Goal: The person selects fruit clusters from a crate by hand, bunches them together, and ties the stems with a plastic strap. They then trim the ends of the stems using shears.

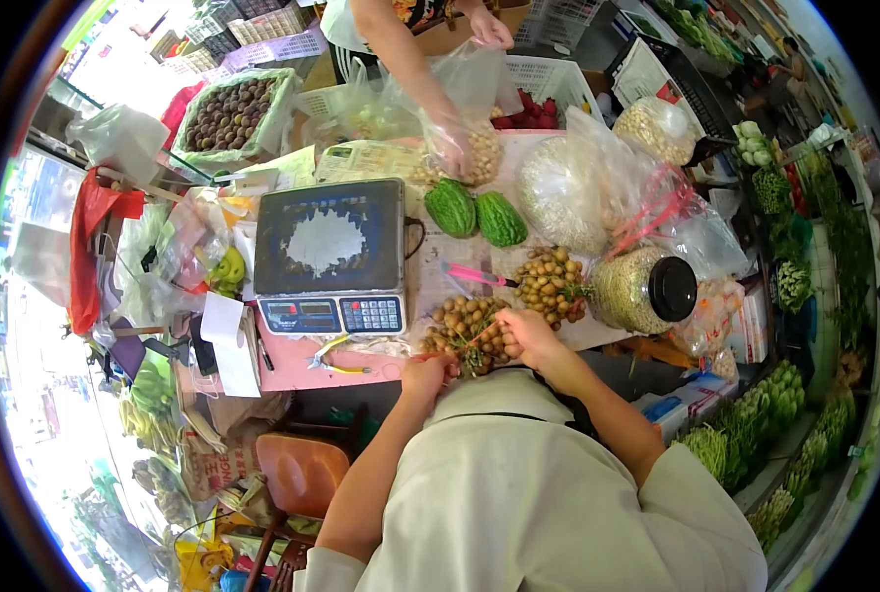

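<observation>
A bunch of brown longans (467,326) lies at the table's near edge, right in front of me. My left hand (428,376) is closed at its lower left side, fingers pinched together. On its right side, my right hand (529,335) is closed with thumb and fingertips at the stems. A thin reddish strand shows among the fruit between both hands; its ends are hidden. Just beyond my right hand rests a second longan bunch (550,281). A pink-handled knife (472,273) lies behind the first bunch, and pliers (330,353) with yellow handles lie to the left.
A digital scale (330,242) stands left of two green bitter melons (475,213). On the right are a black-lidded jar (637,289) and filled plastic bags (561,187). Across the table, another person's hand (450,143) reaches into a clear bag. A stool (304,474) stands at lower left.
</observation>
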Motion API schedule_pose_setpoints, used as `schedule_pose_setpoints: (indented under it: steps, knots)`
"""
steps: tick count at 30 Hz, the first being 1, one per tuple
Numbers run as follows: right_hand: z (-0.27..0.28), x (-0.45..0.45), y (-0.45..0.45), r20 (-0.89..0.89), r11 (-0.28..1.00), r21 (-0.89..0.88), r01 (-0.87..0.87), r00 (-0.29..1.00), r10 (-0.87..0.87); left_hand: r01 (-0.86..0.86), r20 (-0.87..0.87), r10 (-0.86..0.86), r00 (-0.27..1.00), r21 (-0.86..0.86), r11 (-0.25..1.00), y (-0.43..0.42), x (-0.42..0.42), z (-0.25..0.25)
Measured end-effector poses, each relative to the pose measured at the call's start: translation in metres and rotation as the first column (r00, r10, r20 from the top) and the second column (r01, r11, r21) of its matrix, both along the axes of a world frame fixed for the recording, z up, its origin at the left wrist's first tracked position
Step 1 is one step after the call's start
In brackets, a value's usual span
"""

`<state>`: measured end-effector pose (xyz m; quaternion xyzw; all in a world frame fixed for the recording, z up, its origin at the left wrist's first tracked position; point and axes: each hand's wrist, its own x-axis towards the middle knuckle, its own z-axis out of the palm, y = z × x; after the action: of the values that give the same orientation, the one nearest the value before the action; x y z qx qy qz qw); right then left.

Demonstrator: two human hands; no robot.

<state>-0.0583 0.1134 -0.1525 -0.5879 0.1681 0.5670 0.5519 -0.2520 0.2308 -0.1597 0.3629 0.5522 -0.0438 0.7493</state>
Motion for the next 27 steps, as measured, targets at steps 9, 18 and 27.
schedule_pose_setpoints:
  steps: [9,18,27]
  knots:
    - [0.048,0.001,0.015,0.709,0.532,-0.178,-0.828,0.267,0.653,-0.121,0.186,0.202,0.961,-0.376,0.919,0.015,-0.001,0.007]
    - [0.028,-0.011,0.058,0.584,0.498,-0.119,-0.859,0.345,0.735,0.218,0.271,-0.327,0.905,0.363,0.906,-0.010,-0.002,0.013]
    - [0.038,-0.007,0.027,0.697,0.379,-0.148,-0.913,0.175,0.695,0.067,0.407,-0.048,0.912,-0.031,0.997,-0.008,-0.011,-0.003]
